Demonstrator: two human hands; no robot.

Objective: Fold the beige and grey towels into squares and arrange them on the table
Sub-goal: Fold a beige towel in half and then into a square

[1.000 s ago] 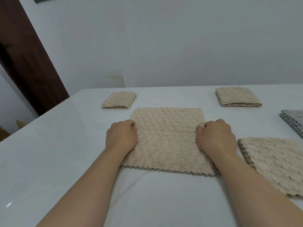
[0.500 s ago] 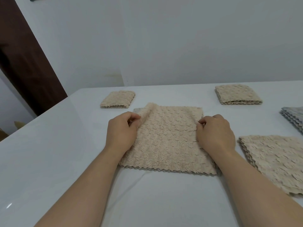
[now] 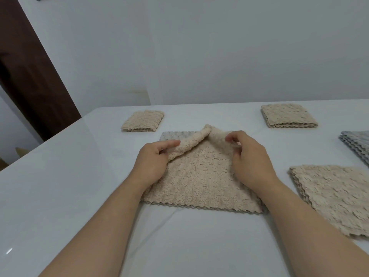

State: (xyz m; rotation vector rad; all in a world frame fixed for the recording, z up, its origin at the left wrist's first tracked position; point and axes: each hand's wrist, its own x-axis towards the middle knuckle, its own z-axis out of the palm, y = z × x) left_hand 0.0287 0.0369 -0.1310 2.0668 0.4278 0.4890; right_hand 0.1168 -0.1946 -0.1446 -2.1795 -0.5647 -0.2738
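Observation:
A beige towel lies in front of me on the white table. My left hand pinches its left edge and my right hand pinches its right edge. Both far corners are lifted and drawn in toward the middle, showing the fluffy underside. A grey layer shows beneath at the far left. Two folded beige squares sit farther back, one on the left and one on the right.
A stack of unfolded beige towels lies at my right. A stack of grey towels is at the right edge. A dark wooden door stands beyond the table's left corner. A plain wall runs behind.
My hands went from pressing flat on the towel's sides to pinching its edges. They have lifted the far corners up and inward, uncovering a grey layer at the back left.

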